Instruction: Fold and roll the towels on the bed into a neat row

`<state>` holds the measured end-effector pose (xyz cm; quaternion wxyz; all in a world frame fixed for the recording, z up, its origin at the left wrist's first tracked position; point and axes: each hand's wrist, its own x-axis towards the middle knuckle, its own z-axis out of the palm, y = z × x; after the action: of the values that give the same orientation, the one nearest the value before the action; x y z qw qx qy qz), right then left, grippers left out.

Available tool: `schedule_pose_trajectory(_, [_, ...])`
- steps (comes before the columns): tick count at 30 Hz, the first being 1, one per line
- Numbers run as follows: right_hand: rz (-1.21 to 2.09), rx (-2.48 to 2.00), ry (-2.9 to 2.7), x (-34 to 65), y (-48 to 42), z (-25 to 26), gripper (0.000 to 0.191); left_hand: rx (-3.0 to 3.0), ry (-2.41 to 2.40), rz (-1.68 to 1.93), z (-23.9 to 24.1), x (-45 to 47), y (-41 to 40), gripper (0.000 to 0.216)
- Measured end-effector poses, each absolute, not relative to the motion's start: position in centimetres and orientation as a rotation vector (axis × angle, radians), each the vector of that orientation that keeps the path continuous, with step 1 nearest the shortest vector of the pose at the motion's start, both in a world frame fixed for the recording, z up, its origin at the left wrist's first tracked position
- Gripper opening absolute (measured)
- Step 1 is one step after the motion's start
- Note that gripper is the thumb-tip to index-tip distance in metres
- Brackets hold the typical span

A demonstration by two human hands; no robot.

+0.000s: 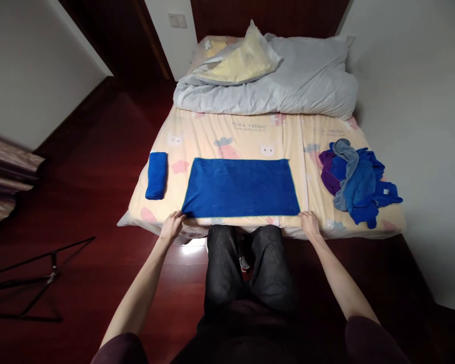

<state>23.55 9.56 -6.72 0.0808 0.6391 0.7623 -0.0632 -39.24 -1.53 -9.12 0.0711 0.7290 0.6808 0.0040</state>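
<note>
Standing at the foot of the bed point(212, 136), you have your left hand point(172, 226) on the near left corner of the blue towel point(240, 187), fingers bent and closed on its edge; your right hand point(309, 224) lies at the near right corner, fingers reaching onto it and touching, though I cannot tell whether they pinch the cloth; the blue towel lies flat and smooth on the near part of the bed, long side toward you; I judge it light, soft and limp, so it should sag and fold wherever nothing bears it, and cling a little to the bedding rather than slide; its corners and hemmed edges look the soundest places to take hold, both ends together; to its left, apart from it, lies a roll of blue cloth point(156, 175); to the right, well apart, a heap of cloths point(358, 182), blue and purple; farther off a grey duvet point(307, 81) lies bunched, with a yellow pillow point(244, 60) on it.
</note>
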Motion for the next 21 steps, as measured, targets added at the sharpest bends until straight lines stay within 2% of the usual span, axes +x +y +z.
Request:
schedule_pose_trajectory(3, [-0.202, 1.941, 2.113, 21.9, 9.5, -5.0, 0.038, 2.146, 2.045, 0.026, -8.0, -37.6, -1.6, 0.039])
schedule_pose_trajectory(6, [-0.316, 1.977, 2.241, 17.3, 11.1, -3.2, 0.039, 2.160, 2.027, 0.317, -6.9, -34.0, 1.2, 0.045])
schedule_pose_trajectory(10, [-0.803, 1.982, 2.700, 5.5, 14.2, -3.0, 0.056, 2.156, 1.909, 0.731, -7.1, -26.8, 7.9, 0.054])
schedule_pose_trajectory(12, [-1.088, 1.864, 2.875, -1.0, 15.2, -4.2, 0.059, 2.125, 1.837, 0.779, -8.7, -23.6, 10.6, 0.058])
schedule_pose_trajectory(16, [-1.341, 1.671, 2.908, -9.4, 15.6, -9.0, 0.059, 2.062, 1.786, 0.682, -13.4, -21.0, 12.2, 0.065])
schedule_pose_trajectory(21, [-1.342, 1.756, 2.951, -10.2, 14.9, -13.7, 0.056, 2.048, 1.835, 0.792, -16.4, -21.6, 11.2, 0.062])
